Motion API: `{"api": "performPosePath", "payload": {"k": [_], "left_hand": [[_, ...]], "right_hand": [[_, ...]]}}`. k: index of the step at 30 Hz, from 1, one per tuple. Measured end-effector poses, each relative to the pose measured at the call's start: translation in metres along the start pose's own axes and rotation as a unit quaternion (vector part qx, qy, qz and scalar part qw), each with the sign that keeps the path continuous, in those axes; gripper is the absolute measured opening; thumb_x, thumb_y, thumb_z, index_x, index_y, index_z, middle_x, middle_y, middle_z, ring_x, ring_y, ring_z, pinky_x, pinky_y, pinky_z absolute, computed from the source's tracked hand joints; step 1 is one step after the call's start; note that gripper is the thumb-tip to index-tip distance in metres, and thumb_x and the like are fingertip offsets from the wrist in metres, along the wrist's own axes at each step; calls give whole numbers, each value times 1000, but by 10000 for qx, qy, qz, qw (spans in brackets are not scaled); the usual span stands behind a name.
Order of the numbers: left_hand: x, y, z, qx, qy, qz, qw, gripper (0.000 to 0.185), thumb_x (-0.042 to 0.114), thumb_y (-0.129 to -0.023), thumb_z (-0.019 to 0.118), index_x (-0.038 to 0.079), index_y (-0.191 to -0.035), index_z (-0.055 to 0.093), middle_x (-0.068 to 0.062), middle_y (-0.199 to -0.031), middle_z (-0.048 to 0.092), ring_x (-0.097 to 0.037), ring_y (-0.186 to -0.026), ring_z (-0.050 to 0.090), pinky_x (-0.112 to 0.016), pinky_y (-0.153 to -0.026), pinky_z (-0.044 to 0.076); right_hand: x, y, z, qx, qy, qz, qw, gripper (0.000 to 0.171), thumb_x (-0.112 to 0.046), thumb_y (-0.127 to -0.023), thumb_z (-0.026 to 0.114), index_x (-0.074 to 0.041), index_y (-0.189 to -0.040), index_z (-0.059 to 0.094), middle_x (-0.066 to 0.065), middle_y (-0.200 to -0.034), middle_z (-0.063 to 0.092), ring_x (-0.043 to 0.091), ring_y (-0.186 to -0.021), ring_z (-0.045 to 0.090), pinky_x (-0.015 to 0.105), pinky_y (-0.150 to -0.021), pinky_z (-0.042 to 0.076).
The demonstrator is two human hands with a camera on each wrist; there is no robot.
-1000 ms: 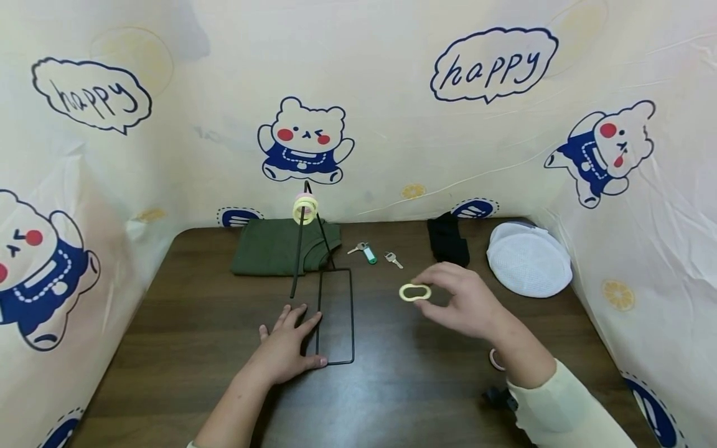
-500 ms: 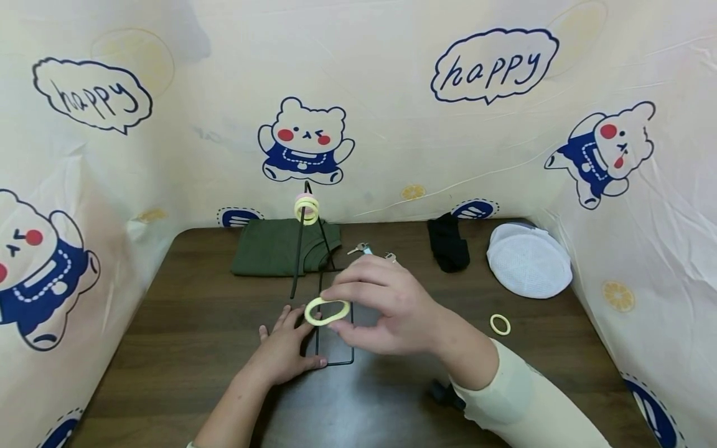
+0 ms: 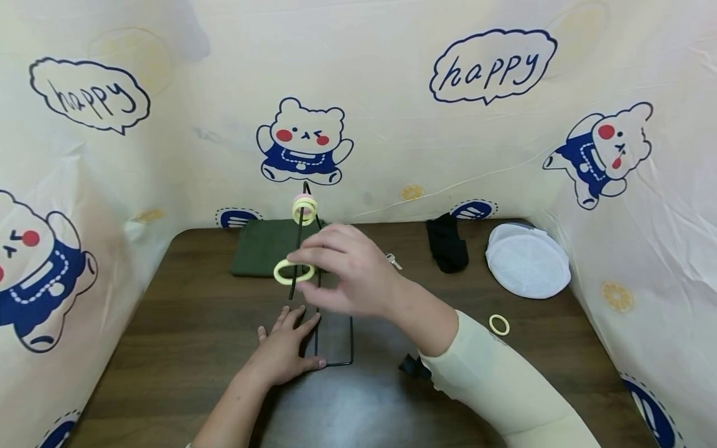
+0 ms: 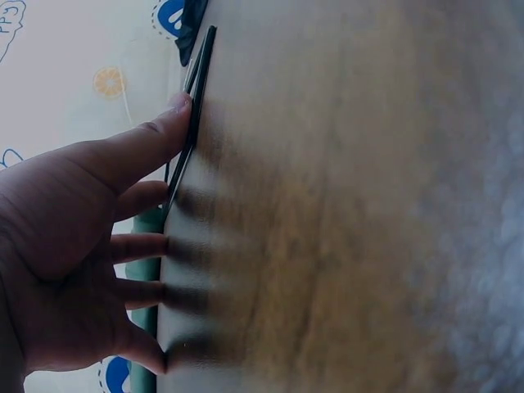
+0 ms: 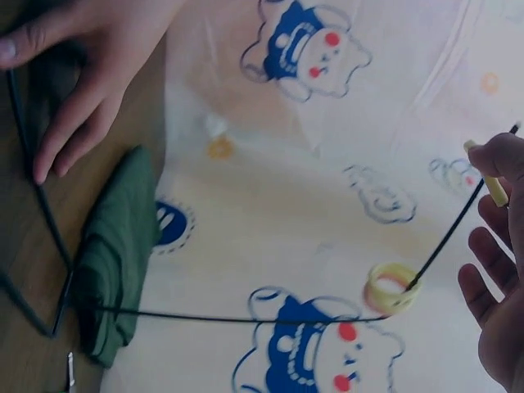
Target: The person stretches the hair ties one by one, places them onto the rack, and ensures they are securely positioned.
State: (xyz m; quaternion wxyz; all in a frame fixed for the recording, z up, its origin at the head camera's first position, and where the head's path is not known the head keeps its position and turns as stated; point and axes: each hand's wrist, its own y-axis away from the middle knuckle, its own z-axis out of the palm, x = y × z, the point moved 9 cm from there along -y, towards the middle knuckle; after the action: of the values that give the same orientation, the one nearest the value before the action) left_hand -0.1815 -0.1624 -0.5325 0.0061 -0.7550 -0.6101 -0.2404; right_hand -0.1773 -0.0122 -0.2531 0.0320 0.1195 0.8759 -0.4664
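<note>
Right hand (image 3: 347,270) up over the wire stand, pinching a pale yellow ring (image 3: 282,282) between thumb and fingertips; the ring is pulled into a slight oval, so probably soft or elastic. It sits near the free end of the stand's sloping rod (image 5: 446,235). From the right wrist the rod's tip shows past the ring, which looks to be around it, though the fingers partly cover the crossing.

Left hand (image 3: 285,344) down low, fingers straight and spread, tips on the wooden surface (image 3: 185,348); thumb against a near corner of the black wire stand's base (image 3: 351,341). Looks like steadying.

Up at the bend where the rod meets the upright: a small stack of rings (image 3: 305,203), yellow with pink. One more yellow ring (image 3: 491,325) lies loose on the surface, off to the person's right.

Step in hand, as I judge it: threading rings onto the rod, this one just at the start of its travel. The next move would call for sliding it up the rod to join the stack, keeping the loop slack enough not to drag, then letting go. Left thumb best kept in place, since a tug at the rod could shift so light a frame. The loose ring would be the likely one to fetch after. Green folded garment (image 3: 260,246) lies behind the stand, out of the work.
</note>
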Motion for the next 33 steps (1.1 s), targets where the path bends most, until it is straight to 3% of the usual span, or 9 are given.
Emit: {"api": "performPosePath", "payload": {"k": [12, 20, 26, 33], "left_hand": [[0, 4, 1, 11, 28, -23, 10000, 96, 63, -78, 83, 28, -159, 45, -12, -168, 28, -44, -157, 11, -89, -103, 9], [3, 4, -3, 69, 0, -2, 10000, 95, 62, -79, 83, 28, -159, 45, -12, -168, 28, -44, -157, 12, -88, -103, 10], [5, 2, -5, 81, -7, -17, 10000, 95, 60, -79, 84, 28, -159, 45, -13, -168, 28, -44, -157, 12, -88, -104, 10], [4, 5, -4, 139, 13, 40, 9999, 95, 59, -79, 85, 26, -159, 46, -14, -168, 29, -45, -156, 13, -89, -103, 10]], "right_hand": [[71, -11, 19, 123, 562, 928, 9940, 31, -21, -86, 81, -11, -115, 79, 7, -121, 69, 23, -111, 58, 41, -101, 43], [87, -3, 16, 17, 876, 1336, 9872, 44, -22, -85, 84, -14, -127, 74, 5, -130, 61, 20, -111, 54, 49, -105, 38], [86, 29, -2, 86, 850, 1364, 9870, 45, -19, -87, 80, -11, -130, 71, 5, -126, 62, 21, -111, 56, 44, -102, 42], [79, 103, -25, 292, 468, 1846, 9813, 42, -15, -84, 85, -10, -124, 74, 8, -126, 65, 26, -118, 55, 48, -98, 42]]}}
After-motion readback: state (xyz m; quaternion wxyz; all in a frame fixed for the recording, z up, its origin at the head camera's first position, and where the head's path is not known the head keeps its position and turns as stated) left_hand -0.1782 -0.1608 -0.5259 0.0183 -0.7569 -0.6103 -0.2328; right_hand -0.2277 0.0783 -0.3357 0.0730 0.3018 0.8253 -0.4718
